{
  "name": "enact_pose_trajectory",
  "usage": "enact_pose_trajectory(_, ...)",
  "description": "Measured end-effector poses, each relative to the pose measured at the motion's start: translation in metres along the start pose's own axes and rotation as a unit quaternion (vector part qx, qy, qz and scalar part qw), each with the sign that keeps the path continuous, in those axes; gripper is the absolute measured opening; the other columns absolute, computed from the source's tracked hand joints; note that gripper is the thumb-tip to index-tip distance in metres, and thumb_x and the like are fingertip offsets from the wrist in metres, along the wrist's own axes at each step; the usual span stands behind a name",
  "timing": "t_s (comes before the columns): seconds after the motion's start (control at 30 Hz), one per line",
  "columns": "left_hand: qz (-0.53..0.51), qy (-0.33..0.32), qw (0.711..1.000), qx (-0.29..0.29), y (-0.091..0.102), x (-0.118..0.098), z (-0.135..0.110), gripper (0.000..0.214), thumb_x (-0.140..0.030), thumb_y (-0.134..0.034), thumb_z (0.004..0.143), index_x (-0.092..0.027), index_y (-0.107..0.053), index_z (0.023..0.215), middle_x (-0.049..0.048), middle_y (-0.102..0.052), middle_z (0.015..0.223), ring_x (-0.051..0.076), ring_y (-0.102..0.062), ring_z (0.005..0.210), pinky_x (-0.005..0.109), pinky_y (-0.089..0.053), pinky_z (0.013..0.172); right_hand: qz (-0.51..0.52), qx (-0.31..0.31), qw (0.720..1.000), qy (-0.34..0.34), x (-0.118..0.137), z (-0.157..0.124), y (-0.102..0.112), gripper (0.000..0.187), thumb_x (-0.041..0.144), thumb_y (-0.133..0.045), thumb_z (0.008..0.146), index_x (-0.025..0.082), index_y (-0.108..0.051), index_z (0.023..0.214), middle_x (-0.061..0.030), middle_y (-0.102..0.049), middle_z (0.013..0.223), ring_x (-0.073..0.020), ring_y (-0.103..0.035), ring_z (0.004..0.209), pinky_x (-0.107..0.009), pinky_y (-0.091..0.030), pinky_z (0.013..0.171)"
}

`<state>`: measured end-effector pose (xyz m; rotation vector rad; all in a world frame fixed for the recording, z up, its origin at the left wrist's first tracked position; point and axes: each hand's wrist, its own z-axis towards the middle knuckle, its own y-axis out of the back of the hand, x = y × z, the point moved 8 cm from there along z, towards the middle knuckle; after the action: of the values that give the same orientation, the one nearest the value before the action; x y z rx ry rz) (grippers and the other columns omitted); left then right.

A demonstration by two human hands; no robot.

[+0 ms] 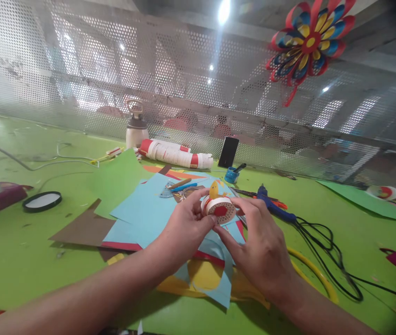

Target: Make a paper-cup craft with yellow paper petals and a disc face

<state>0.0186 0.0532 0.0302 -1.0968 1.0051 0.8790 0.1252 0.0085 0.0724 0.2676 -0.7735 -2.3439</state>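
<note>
Both my hands hold a small round paper craft piece (219,207) above a pile of coloured paper. It is a coil of white strips with a red centre, and a yellow petal stands on its far side. My left hand (185,228) pinches its left side with thumb and fingers. My right hand (258,244) grips its right and lower edge. Under them lie light blue paper sheets (142,211), with red, yellow and brown sheets sticking out beneath.
On the green table (26,251): a blue glue gun (271,204) with black cable, a yellow ring (314,272), a black-rimmed lid (42,201), a roll of white strips (177,153), a white bottle (137,128), a phone (228,151). A paper flower (307,39) hangs on the mesh wall.
</note>
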Motion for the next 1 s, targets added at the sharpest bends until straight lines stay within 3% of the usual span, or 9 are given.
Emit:
enact_pose_trajectory(0.43, -0.041, 0.024, 0.999, -0.007, -0.0021, 0.0012, -0.005, 0.053, -0.014, -0.066, 0.066, -0.014, -0.052, 0.117, 0.0027, -0.062, 0.084, 0.019, -0.058, 0.088, 0.033, -0.042, 0.083, -0.001, 0.012, 1.0, -0.017, -0.0041, -0.0019, -0.0035, 0.04, 0.032, -0.061, 0.082, 0.01, -0.049, 0.114, -0.0122, -0.058, 0.096, -0.0241, -0.057, 0.088, -0.04, -0.051, 0.073)
enact_pose_trajectory(0.6, -0.073, 0.021, 0.997, 0.019, -0.005, -0.0032, -0.0037, 0.052, -0.008, -0.061, 0.06, -0.014, -0.056, 0.112, 0.0025, -0.062, 0.081, 0.019, -0.057, 0.083, 0.034, -0.042, 0.081, -0.006, 0.02, 1.0, -0.008, -0.0038, -0.0025, -0.0045, 0.043, 0.033, -0.061, 0.083, 0.008, -0.051, 0.116, -0.0131, -0.059, 0.096, -0.0244, -0.057, 0.088, -0.04, -0.05, 0.075)
enact_pose_trajectory(1.0, -0.076, 0.021, 0.997, 0.014, -0.0082, -0.0037, -0.0072, 0.054, -0.002, -0.056, 0.057, -0.014, -0.055, 0.11, 0.0017, -0.064, 0.082, 0.016, -0.056, 0.079, 0.029, -0.042, 0.075, -0.014, 0.036, 0.999, -0.002, -0.0023, -0.0025, -0.0055, 0.045, 0.037, -0.058, 0.085, 0.007, -0.053, 0.118, -0.0133, -0.059, 0.091, -0.025, -0.057, 0.083, -0.04, -0.051, 0.071)
